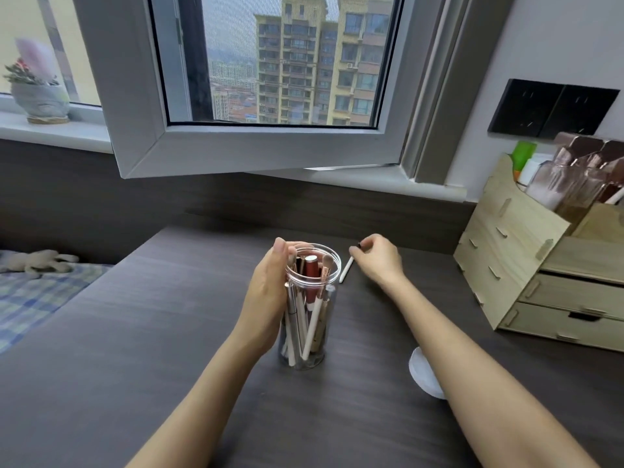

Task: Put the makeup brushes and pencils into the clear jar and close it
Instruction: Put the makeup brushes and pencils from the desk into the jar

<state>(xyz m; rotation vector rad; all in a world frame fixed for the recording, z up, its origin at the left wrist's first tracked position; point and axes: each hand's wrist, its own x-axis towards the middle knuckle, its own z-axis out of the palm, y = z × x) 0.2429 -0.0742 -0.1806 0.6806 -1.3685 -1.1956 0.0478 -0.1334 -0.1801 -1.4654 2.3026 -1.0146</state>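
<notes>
Near the middle of the dark desk (pixel 175 349), the left hand (pixel 266 298) wraps around the side of the clear jar (pixel 309 315), which stands upright, lidless, full of brushes and pencils. Just right of it, toward the far edge, the right hand (pixel 378 258) pinches a white pencil (pixel 347 267) by its dark end. A white lid (pixel 423 373) lies nearer the front, partly under the right forearm.

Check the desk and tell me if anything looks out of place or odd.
Nothing spilled or damaged. The clear jar stands upright, steadied by the left hand. Its white lid lies off on the desk, partly hidden by the right forearm. One white pencil is not yet in the jar, at the right hand.
</notes>
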